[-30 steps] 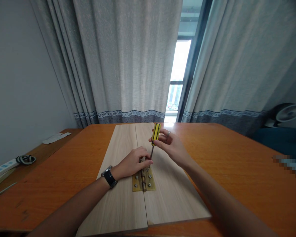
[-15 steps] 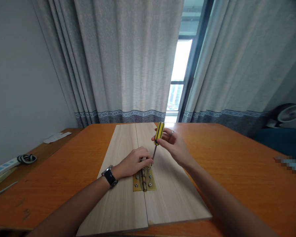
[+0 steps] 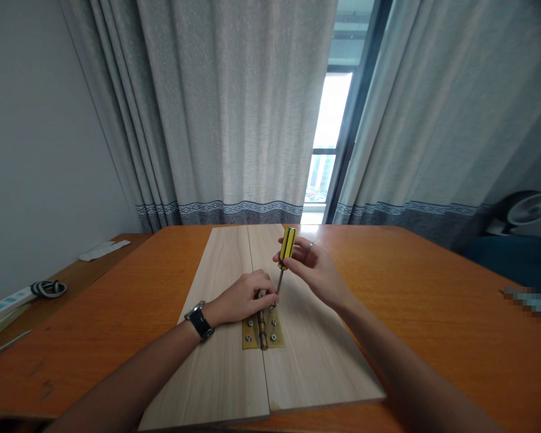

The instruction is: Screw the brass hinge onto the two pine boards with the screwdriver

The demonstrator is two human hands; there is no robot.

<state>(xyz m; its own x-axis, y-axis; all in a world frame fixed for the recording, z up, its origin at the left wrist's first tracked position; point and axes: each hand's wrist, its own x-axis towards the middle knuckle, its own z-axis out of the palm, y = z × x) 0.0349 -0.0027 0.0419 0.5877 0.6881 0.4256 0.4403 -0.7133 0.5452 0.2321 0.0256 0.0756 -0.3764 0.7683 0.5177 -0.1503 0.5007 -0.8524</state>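
Note:
My right hand (image 3: pixel 318 270) grips a screwdriver (image 3: pixel 287 245) by its yellow and black handle, fingers closed around its lower part. The tool is tilted slightly, its thin metal shaft pointing down at a brass hinge (image 3: pixel 251 343). Over the far part of that hinge lies my left hand (image 3: pixel 247 294), thumb and fingers drawn together at the screwdriver's tip; whatever they pinch is hidden. A loose-looking screw (image 3: pixel 272 308) tilts just below the left thumb. Several other screws stand in the near holes of both leaves. The hinge spans the seam between two pale wooden boards (image 3: pixel 315 355).
The boards lie on an orange-brown wooden table (image 3: pixel 415 288). At the left are a power strip (image 3: pixel 9 305) with a coiled cord (image 3: pixel 49 290) and a white paper-like item (image 3: pixel 103 249). Curtains (image 3: pixel 234 108) hang behind the table, and a fan (image 3: pixel 529 207) stands at the far right.
My right hand and the screwdriver have shifted slightly left and down. My left hand stays at the hinge, nearly unmoved.

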